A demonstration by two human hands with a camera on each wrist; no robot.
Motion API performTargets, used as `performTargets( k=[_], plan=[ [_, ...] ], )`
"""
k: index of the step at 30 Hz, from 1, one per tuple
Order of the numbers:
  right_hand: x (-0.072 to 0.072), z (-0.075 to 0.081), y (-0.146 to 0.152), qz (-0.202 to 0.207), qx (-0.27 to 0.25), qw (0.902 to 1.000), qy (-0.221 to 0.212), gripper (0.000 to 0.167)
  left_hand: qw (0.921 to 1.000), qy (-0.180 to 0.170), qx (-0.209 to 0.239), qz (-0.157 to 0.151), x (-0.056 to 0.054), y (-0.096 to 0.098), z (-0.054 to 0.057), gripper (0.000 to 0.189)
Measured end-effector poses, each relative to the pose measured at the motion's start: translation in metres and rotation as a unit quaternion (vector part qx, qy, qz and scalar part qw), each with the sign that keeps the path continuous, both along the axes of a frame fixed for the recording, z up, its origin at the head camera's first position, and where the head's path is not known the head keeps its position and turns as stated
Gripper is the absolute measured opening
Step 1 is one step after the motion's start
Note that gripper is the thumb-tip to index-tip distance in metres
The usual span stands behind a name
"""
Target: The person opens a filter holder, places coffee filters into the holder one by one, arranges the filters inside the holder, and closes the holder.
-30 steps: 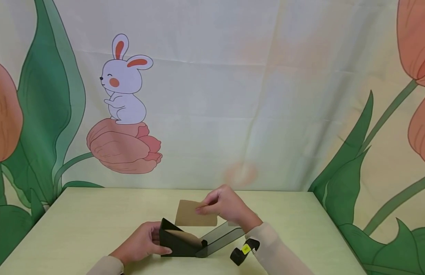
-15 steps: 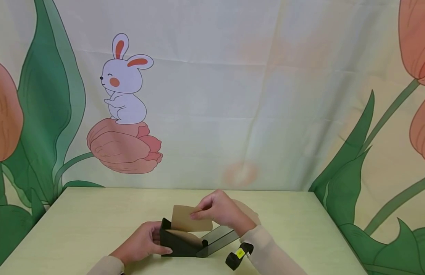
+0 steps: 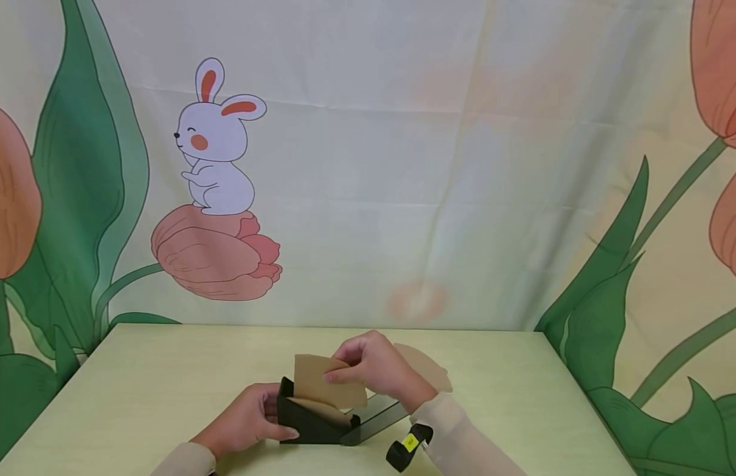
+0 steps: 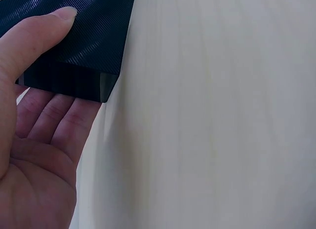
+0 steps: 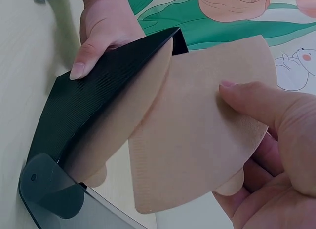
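My left hand (image 3: 248, 413) grips the closed end of a black ribbed filter holder (image 3: 311, 428), thumb on its near side and fingers behind. Brown paper coffee filters (image 5: 123, 110) show inside it. A clear hinged lid (image 3: 379, 418) is swung out to the right. My right hand (image 3: 376, 367) pinches a cone-shaped brown coffee filter (image 5: 197, 120) between thumb and fingers, just behind and above the holder's opening. In the right wrist view that filter overlaps the holder's far edge. The left wrist view shows my thumb on the holder's ribbed face (image 4: 94, 46).
More brown filter paper (image 3: 430, 367) lies on the pale wooden table (image 3: 183, 363), behind my right wrist. A black wrist device (image 3: 408, 446) with a yellow label sits at the right sleeve. A printed cloth with a rabbit (image 3: 219, 152) hangs behind the table.
My right hand has moved left and slightly down with the coffee filter, closer to the holder. The filter paper behind the wrist has come into view. My left hand and the holder stay put.
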State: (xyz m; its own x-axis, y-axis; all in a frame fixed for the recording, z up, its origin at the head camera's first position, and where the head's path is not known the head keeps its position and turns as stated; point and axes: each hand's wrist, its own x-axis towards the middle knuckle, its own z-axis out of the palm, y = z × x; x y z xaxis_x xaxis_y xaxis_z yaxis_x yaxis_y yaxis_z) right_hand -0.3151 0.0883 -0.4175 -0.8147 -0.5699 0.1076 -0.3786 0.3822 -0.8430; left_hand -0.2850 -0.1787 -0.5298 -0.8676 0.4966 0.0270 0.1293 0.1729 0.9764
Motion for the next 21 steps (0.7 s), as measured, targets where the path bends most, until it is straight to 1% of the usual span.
performTargets(
  k=[5, 10, 17, 21],
  plan=[
    [0.0009, -0.0002, -0.0014, -0.004, 0.009, 0.9999, 0.007, 0.008, 1.0000, 0.003, 0.000, 0.000, 0.0000, 0.0002, -0.0009, 0.054],
    [0.0005, -0.0008, -0.0027, 0.002, 0.015, 0.9998, 0.010, 0.005, 1.0000, 0.000, -0.001, 0.002, -0.0002, 0.0004, -0.0006, 0.053],
    [0.0039, -0.0011, -0.0028, 0.010, 0.023, 0.9997, -0.001, 0.008, 1.0000, -0.004, -0.002, 0.002, 0.0001, 0.0009, 0.0007, 0.053],
    [0.0062, -0.0019, -0.0039, 0.013, 0.026, 0.9995, 0.016, 0.007, 1.0000, -0.005, -0.003, 0.003, -0.0002, 0.0005, 0.0004, 0.053]
  ],
)
